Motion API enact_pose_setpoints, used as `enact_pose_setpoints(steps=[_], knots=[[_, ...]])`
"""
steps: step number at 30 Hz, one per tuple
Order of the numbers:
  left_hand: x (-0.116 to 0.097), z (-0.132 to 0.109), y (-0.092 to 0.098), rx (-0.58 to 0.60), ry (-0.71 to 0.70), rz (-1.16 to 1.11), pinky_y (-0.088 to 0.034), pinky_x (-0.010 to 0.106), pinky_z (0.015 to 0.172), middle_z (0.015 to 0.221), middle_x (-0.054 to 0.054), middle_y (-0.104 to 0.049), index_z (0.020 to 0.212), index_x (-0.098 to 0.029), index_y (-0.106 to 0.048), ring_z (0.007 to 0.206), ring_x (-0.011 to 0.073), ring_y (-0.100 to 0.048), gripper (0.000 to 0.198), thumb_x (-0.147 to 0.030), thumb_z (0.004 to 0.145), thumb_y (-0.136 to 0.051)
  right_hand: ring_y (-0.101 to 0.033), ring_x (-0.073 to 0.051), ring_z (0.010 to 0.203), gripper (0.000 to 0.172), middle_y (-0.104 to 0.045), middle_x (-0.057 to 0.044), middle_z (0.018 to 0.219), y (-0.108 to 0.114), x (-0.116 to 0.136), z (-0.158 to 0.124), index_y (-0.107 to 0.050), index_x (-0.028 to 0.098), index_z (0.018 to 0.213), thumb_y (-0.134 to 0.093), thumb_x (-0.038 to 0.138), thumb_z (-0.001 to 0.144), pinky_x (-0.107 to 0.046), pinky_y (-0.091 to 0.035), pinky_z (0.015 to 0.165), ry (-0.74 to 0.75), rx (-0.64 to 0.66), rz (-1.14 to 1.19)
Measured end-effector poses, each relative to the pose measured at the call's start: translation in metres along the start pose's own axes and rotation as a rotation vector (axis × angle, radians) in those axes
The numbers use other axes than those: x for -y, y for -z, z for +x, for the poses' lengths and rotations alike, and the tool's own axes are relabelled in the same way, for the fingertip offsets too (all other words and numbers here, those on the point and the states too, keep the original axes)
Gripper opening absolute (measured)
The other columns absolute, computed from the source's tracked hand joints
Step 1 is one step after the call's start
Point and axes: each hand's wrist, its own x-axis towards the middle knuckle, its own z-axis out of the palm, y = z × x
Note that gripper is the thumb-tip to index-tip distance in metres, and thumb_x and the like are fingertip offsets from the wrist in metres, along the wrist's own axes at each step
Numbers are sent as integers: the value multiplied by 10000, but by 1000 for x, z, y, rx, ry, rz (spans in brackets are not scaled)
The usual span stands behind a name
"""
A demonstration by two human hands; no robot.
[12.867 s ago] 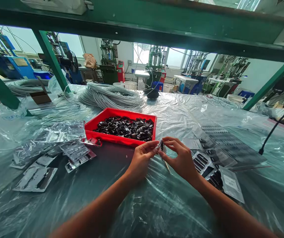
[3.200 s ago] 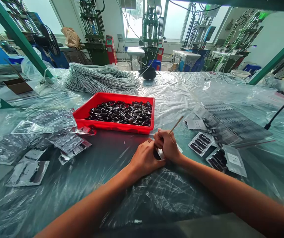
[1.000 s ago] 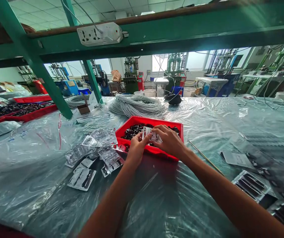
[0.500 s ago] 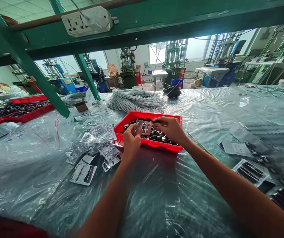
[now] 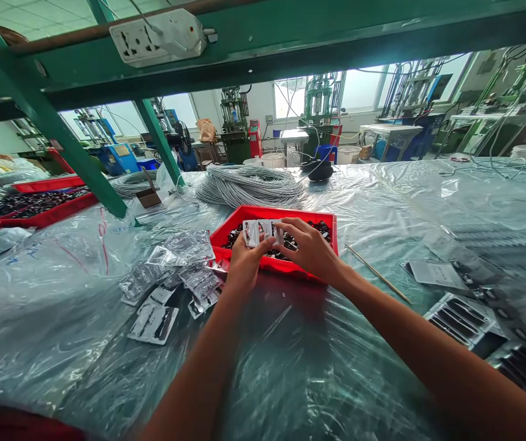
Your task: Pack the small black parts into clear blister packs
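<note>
Over the red tray (image 5: pixel 234 222) of small black parts (image 5: pixel 322 229), both my hands hold a small clear plastic packet (image 5: pixel 257 231). My left hand (image 5: pixel 242 264) pinches its left side from below. My right hand (image 5: pixel 308 248) grips its right side with curled fingers. A thin wooden stick (image 5: pixel 377 275) lies on the plastic-covered table just right of my right arm.
A heap of clear packets (image 5: pixel 171 269) lies left of the tray. Filled packets (image 5: pixel 463 312) sit at the right. A coil of grey cable (image 5: pixel 249 185) lies behind the tray. Another red tray (image 5: pixel 37 205) sits far left. A green frame with a power strip (image 5: pixel 157 37) hangs overhead.
Since a few seconds ago the stick has left my right hand and lies on the table. Both hands moved over the red tray and the packet has turned slightly.
</note>
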Motion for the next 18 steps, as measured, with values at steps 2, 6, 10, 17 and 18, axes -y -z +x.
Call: enact_pose_setpoints(steps=[2,6,10,17,18], knots=[[1,-1,0,-17,-36,30,-498,337,863,880,28,-708,947,-164,-630,928,214,-671,481,-243,548,-887,-603,-297,1214,423,-624,-162,1309,-1,2,-2,-601,164,1296,-658,238,883,-450,-517,1011,1,11,-2],[3,1,6,3,-90,58,-495,311,813,790,-9,-675,865,-179,-634,836,181,-655,388,-210,558,-870,-600,-309,1231,501,-613,-179,1343,-5,4,-6,-543,153,1335,-686,284,874,-467,-511,1013,-11,35,82],[-3,4,15,144,-70,184,-495,305,753,776,-9,-670,811,-182,-652,740,162,-619,338,-197,551,-868,-717,-258,979,337,-725,-116,1136,-5,-1,-5,-605,182,1192,-665,320,891,-398,-588,844,-84,71,253],[-16,6,15,-83,-264,558,-484,321,755,771,10,-676,792,-198,-655,733,191,-624,220,-144,624,-785,-732,-215,894,228,-761,-49,993,0,-18,2,-670,194,1075,-598,159,861,-359,-595,833,-267,91,291],[-18,7,17,-168,-322,642,-484,338,794,808,20,-686,826,-200,-656,767,205,-637,204,-131,657,-749,-724,-226,926,244,-754,-63,1016,1,-20,3,-674,184,1076,-576,129,860,-368,-591,846,-292,89,237]])
